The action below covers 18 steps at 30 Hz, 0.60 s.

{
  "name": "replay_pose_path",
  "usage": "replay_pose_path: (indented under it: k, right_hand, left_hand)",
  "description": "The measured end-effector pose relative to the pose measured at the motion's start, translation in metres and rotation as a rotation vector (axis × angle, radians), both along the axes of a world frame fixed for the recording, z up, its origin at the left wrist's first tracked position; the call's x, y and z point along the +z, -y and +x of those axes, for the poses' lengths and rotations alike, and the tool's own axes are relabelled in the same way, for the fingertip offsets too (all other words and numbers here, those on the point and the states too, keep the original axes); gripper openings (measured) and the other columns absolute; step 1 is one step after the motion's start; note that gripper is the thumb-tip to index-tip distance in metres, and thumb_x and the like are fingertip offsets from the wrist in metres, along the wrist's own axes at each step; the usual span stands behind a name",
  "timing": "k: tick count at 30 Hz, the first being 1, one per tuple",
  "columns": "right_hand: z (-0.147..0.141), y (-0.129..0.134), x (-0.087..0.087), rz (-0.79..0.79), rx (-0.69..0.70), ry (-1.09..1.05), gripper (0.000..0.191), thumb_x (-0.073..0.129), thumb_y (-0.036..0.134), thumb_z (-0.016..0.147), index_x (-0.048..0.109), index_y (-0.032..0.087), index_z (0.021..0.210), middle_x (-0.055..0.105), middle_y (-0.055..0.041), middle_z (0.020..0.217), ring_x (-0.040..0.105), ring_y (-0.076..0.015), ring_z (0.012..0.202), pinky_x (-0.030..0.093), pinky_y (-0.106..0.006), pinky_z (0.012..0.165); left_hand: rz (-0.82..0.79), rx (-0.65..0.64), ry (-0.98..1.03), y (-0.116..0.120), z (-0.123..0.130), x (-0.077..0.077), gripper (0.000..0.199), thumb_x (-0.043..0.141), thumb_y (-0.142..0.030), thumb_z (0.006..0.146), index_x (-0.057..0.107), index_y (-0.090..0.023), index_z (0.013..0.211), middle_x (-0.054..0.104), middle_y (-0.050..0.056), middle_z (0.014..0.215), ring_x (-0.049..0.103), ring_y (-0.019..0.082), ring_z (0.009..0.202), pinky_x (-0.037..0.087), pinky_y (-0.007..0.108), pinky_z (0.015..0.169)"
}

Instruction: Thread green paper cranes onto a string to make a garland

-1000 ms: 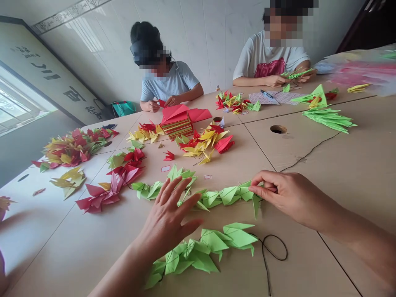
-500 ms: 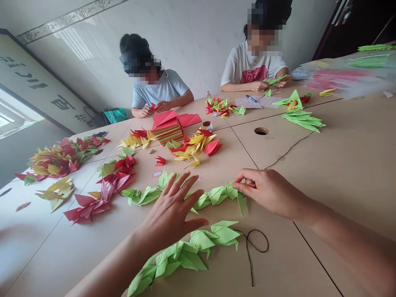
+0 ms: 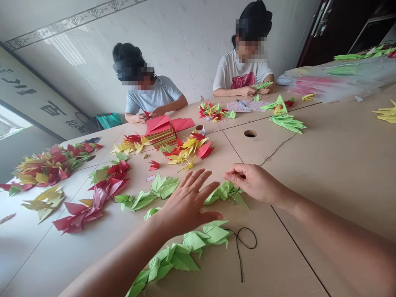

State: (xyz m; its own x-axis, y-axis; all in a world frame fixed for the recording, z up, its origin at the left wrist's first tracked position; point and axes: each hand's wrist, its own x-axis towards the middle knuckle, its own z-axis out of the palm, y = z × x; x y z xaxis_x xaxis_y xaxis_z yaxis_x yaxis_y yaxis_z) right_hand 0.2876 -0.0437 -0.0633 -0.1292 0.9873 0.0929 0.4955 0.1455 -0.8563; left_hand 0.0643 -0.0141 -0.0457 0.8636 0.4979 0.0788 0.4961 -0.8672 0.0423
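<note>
At the far left stands a pale panel with a dark frame [image 3: 29,99], bearing large black Chinese characters at a slant; 百 is the clearest, 川 can be made out above it, and the others are cut off or hard to read. Next lies a heap of red, yellow and green folded paper pieces [image 3: 52,163], then a chain of pink and red folded paper [image 3: 85,212]. A small white label with a red border [image 3: 150,178] lies flat on the tabletop; any writing on it is too small to read. Behind it, a person in a light blue shirt [image 3: 157,93] works at red paper beside a stack of coloured paper sheets [image 3: 163,138].

The left forearm slants up from the lower edge. The left hand [image 3: 190,202] is palm down, fingers fanned and thumb held out, over the middle of a light-green folded-paper chain [image 3: 165,187]; whether it touches the paper cannot be told. Nearer the wearer lies a second light-green paper chain [image 3: 182,253], ending in a looped black cord [image 3: 241,260].

The right hand [image 3: 247,181] comes in from the right, fingers curled, thumb and forefinger pressed together just above the first chain's right end; what they pinch cannot be made out. Beyond it, printed sheets [image 3: 260,105] carry illegible text.
</note>
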Motion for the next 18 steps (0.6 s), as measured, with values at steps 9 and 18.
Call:
replay_pose_path:
  k: [9, 18]
  right_hand:
    - [0.002, -0.002, -0.007, -0.008, 0.006, -0.026, 0.039, 0.048, 0.054, 0.091, 0.060, 0.019, 0.078, 0.051, 0.0022, 0.065, 0.044, -0.0135, 0.059, 0.033, -0.025, 0.054]
    - [0.001, -0.001, -0.005, -0.024, 0.023, -0.105, 0.032, 0.054, 0.048, 0.089, 0.059, 0.019, 0.078, 0.050, 0.0024, 0.066, 0.043, -0.0131, 0.061, 0.035, -0.025, 0.056]
  left_hand:
    - [-0.047, -0.036, 0.022, 0.002, 0.018, -0.003, 0.070, 0.054, -0.063, 0.085, 0.046, -0.019, 0.139, 0.038, 0.020, 0.151, 0.031, 0.040, 0.140, 0.035, 0.061, 0.108]
    - [-0.128, -0.027, 0.024, -0.004, 0.017, -0.007, 0.035, 0.064, -0.043, 0.086, 0.062, -0.018, 0.109, 0.058, 0.015, 0.131, 0.040, 0.037, 0.134, 0.039, 0.058, 0.106]
